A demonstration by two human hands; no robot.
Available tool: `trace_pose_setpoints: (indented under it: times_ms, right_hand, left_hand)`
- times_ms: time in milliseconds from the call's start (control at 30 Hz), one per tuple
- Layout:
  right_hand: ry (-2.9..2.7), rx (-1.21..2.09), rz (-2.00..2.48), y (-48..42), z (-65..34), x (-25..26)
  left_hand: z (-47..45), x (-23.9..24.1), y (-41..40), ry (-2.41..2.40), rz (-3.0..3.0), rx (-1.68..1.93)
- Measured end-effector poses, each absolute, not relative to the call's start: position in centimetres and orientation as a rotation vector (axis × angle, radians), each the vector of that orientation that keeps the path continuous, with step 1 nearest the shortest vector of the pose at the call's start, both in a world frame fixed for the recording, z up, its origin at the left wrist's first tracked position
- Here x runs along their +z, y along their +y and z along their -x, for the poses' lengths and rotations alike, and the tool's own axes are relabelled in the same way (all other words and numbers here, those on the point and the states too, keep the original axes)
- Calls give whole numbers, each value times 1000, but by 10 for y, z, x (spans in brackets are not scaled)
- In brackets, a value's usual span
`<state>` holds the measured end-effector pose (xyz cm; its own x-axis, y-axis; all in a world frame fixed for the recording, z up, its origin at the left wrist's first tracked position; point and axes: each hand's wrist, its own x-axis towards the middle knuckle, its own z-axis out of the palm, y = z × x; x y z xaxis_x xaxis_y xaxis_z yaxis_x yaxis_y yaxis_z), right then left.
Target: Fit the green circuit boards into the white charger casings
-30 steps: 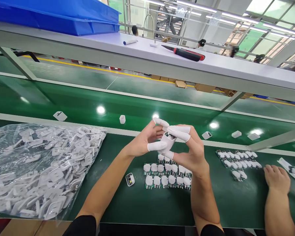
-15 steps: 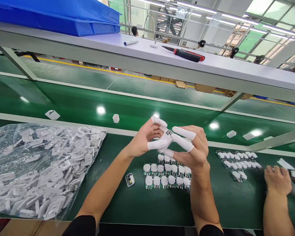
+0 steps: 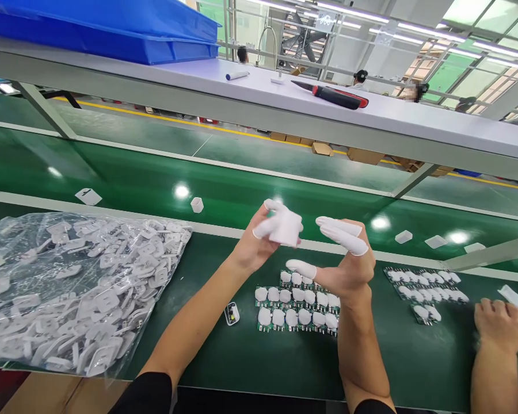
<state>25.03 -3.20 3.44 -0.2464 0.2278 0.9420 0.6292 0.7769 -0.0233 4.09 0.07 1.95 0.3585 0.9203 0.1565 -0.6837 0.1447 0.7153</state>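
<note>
White cots cover several fingertips on both hands. My left hand (image 3: pixel 261 238) is closed around a white plastic housing (image 3: pixel 287 227), raised above the bench and slightly blurred. To its right, my right hand (image 3: pixel 343 256) is apart from the housing, its thumb and fingers spread with nothing between them. Below the hands lie rows of small green circuit boards (image 3: pixel 291 316) topped with white rounded pieces; my right forearm hides their right end. Left of these rows sits one white case (image 3: pixel 232 314) with electronic parts showing inside.
A clear plastic bag of white plastic parts (image 3: pixel 112 287) covers the bench's left side. More boards (image 3: pixel 427 279) lie at right, near a co-worker's hand (image 3: pixel 498 325). White housings (image 3: pixel 197 204) stand along the green belt. The shelf holds blue trays (image 3: pixel 155 49) and a black-red tool (image 3: pixel 336 96).
My right hand has let go of the housing and drawn back, fingers opening. My left hand has kept the housing and turned it, so a plain white side shows.
</note>
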Motion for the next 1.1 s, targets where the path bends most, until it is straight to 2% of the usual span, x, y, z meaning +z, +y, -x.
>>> trace_pose_setpoints:
  times_ms: [133,233,533,733,933,1100]
  right_hand:
    - [-1784,-370,662,-33,-256,30]
    - [-1777,-365,634,-34,-256,31]
    - [-1784,-395,610,-33,-254,35]
    - [-1813,-348,563,-29,-258,32]
    - [-1836,-349,535,-27,-260,30]
    - [-1799,-349,577,-20,-269,26]
  left_hand:
    - [-47,18,20,455,-271,1306]
    - [-45,4,43,542,-115,1398]
    - [-14,-82,102,971,-605,1647]
    - [28,-112,112,1310,-992,1613]
    - [53,-113,122,1690,-1130,1573]
    - [125,-70,148,2161,-1050,1534]
